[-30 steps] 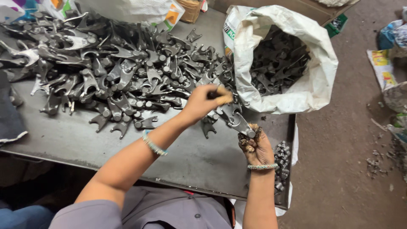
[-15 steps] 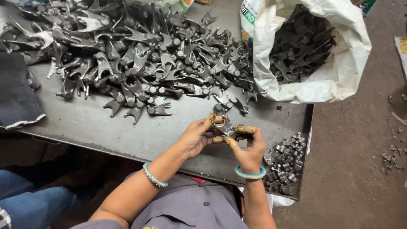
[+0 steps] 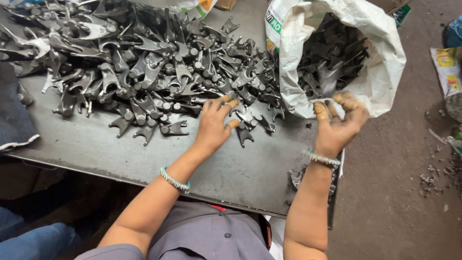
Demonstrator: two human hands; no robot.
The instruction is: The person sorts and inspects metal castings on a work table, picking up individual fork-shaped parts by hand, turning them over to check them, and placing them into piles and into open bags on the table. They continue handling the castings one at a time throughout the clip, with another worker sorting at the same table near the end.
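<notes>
A large heap of dark forked metal parts covers the far half of a dark metal table. My left hand lies flat on the near edge of the heap, fingers spread over a loose forked part. My right hand hovers open at the rim of a white woven sack, fingers apart and blurred, holding nothing. The sack stands open at the table's right end and holds several of the same dark parts. Both wrists wear bead bangles.
A dark cloth lies at the table's left edge. More small metal pieces sit in a heap below the table's right corner. Bare concrete floor with scraps lies to the right. Printed bags rest at the far right.
Both hands held one part together near the table's front edge. Now they have separated: the left reached back to the heap, the right swung to the sack and is empty.
</notes>
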